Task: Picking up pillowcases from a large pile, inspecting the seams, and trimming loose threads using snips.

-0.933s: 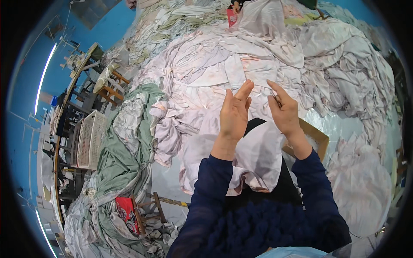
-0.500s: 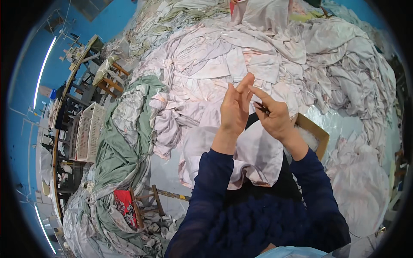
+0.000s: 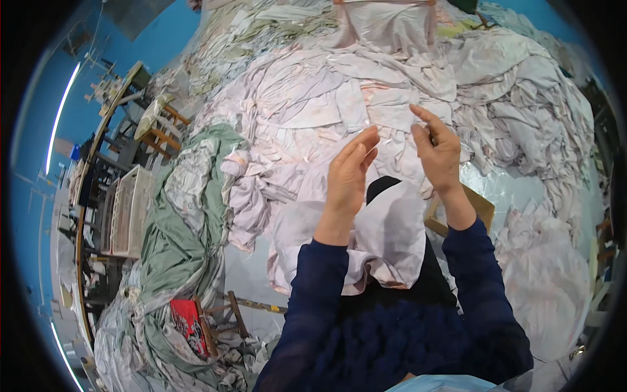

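My left hand (image 3: 349, 173) is raised over my lap, its thumb and fingers pressed together. A fine pale line, like a thread, shows faintly near its fingertips. To the right, my right hand (image 3: 439, 151) is held up apart from it, index finger stretched out and the other fingers curled. A small dark spot shows by its fingers; the thing held there is mostly hidden. Below the hands, a pale pinkish-white cloth (image 3: 392, 225) lies draped over my lap, touched by neither hand's fingers.
Heaps of pale fabric (image 3: 294, 91) spread ahead and to the right. A green cloth (image 3: 173, 242) is piled at left, near a white plastic crate (image 3: 132, 212) and a wooden stool (image 3: 159, 134). A cardboard box (image 3: 480, 209) stands beyond my right forearm. Low left is a red patterned cloth (image 3: 189, 326).
My hands were close together at the fingertips and are now apart. The right hand has moved right and up; the dark object seen in it is now mostly hidden.
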Motion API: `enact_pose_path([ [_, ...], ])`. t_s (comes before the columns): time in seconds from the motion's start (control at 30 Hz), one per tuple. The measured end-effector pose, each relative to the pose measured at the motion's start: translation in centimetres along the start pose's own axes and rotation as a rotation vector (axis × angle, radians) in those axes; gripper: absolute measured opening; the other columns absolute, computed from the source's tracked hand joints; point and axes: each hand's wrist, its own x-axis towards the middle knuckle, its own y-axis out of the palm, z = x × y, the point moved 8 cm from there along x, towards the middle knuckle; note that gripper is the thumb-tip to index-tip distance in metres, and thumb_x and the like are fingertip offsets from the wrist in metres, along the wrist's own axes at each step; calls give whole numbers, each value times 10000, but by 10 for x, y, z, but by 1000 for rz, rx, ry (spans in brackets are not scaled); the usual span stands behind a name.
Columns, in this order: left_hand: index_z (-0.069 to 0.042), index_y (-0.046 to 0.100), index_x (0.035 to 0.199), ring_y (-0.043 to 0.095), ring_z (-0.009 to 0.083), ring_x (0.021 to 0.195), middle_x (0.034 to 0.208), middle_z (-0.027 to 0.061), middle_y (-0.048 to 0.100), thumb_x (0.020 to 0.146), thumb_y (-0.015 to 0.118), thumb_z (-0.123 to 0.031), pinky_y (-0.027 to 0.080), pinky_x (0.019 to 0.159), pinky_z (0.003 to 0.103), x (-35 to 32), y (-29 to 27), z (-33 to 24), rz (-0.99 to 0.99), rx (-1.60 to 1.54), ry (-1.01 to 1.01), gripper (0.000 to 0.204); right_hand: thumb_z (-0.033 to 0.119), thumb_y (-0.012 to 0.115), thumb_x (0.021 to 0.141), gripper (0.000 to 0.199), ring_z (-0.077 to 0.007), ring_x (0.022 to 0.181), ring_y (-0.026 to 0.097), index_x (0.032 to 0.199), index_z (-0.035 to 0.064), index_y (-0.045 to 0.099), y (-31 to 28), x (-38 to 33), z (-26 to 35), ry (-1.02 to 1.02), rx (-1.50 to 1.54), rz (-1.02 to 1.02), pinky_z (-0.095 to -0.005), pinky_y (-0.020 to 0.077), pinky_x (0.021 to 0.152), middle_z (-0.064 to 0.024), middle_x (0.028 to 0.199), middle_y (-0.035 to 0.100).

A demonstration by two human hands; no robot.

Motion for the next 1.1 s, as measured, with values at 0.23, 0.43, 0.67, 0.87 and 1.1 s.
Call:
enact_pose_path([
  [0.23,34,669,1143,652,155,857,980,70,688,939,681,-2,520,774,273,3,-1,-24,-52,-1,100,207,118,700,975,162,-4,453,344,1104,21,702,-54,48,-12,120,413,-254,-201,238,407,84,595,475],
  [0.43,9,689,1084,634,114,778,892,40,680,946,700,-47,493,734,255,19,21,-21,-52,-57,71,150,157,677,998,88,-22,414,315,989,70,690,-27,53,8,275,645,-263,-226,212,388,79,556,435],
  [0.67,29,701,1053,627,98,721,835,47,689,969,682,-68,483,644,221,23,18,-20,-7,-151,144,130,74,641,984,205,-19,711,582,1145,-21,727,68,3,67,-24,345,501,-203,470,622,9,854,698],
  [0.87,20,714,1087,613,105,719,846,35,687,960,699,-72,475,660,248,21,9,-36,-96,-10,129,157,54,686,954,196,-18,642,503,1137,4,735,31,18,52,-12,153,188,-207,405,550,26,745,641],
  [1.1,54,699,1041,592,126,704,821,71,673,964,671,-50,446,654,259,7,-1,-8,-83,208,111,133,62,793,860,135,-109,624,595,970,16,730,-33,61,72,-482,-249,-305,-257,474,579,-47,751,679],
])
